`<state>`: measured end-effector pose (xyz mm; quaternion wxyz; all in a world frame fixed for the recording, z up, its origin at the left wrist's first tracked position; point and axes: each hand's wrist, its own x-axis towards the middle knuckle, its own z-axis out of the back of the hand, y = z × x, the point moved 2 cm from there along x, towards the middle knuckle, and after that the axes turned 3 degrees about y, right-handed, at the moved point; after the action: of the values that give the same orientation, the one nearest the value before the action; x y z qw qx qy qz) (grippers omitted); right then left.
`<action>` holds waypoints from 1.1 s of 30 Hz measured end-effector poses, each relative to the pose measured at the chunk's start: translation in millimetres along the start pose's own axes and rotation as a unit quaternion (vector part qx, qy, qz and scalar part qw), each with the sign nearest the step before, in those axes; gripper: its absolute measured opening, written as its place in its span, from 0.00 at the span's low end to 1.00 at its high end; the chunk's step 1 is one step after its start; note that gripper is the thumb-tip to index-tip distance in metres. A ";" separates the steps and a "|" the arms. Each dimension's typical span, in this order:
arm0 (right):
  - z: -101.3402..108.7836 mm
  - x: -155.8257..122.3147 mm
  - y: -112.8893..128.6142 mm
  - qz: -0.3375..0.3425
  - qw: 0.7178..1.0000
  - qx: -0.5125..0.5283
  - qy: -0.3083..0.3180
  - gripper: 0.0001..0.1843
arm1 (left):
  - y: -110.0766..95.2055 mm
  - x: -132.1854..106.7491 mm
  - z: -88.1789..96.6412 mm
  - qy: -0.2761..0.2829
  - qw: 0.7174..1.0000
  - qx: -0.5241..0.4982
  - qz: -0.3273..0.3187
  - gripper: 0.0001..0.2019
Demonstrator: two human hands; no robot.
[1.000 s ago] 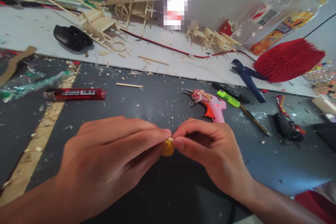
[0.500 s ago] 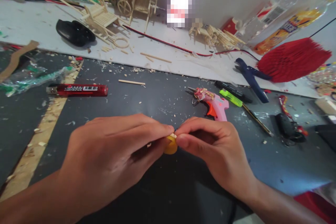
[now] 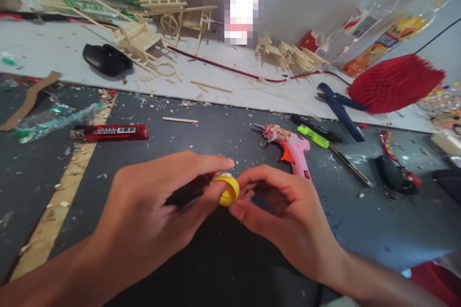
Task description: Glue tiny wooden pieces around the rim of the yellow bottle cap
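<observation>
Left hand [image 3: 147,192] pinching yellow cap-like piece [image 3: 235,189]; right hand [image 3: 295,216] at its rim, hold unclear; apparently an adjusting step; next, steady support seems needed.

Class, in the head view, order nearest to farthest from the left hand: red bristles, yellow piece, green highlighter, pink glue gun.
1. Yellow piece: in the left hand.
2. Pink glue gun: to the right.
3. Green highlighter: further right.
4. Red bristles: far right, back.

Cap [image 3: 231,194] between the hands [image 3: 144,196]; behind them on the table [image 3: 216,139], stick [image 3: 180,120] left; glue gun [image 3: 296,147] right.
</observation>
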<state>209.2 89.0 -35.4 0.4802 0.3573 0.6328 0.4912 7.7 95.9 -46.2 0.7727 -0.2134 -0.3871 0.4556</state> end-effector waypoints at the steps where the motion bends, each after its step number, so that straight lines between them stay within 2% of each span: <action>1: 0.2 -0.1 0.2 0.006 1.000 -0.007 -0.004 0.13 | -0.3 0.2 -0.4 0.004 1.000 -0.004 -0.001 0.06; 7: 4.2 0.2 3.0 0.045 0.997 -0.066 -0.012 0.11 | -3.1 5.4 2.3 0.005 1.000 -0.009 0.015 0.05; 12: 7.6 -2.4 6.8 0.164 0.979 -0.112 -0.036 0.05 | -5.7 4.8 0.3 -0.007 1.000 -0.023 -0.001 0.04; 14: 7.7 -2.7 7.3 0.192 0.972 -0.130 -0.038 0.04 | -4.5 1.4 -2.5 -0.006 0.999 -0.047 -0.004 0.06; 22: 8.6 -1.6 5.5 0.216 0.963 -0.156 -0.032 0.08 | -3.6 -5.5 -2.9 -0.022 0.998 -0.059 -0.023 0.07; 33: 8.2 -2.1 5.1 0.243 0.954 -0.171 -0.029 0.09 | -7.4 -5.6 -0.7 -0.036 0.997 0.018 -0.073 0.10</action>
<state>217.6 90.7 -30.5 0.4183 0.4264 0.4192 0.6837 10.7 87.3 -43.8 0.7930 -0.1547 -0.4208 0.4124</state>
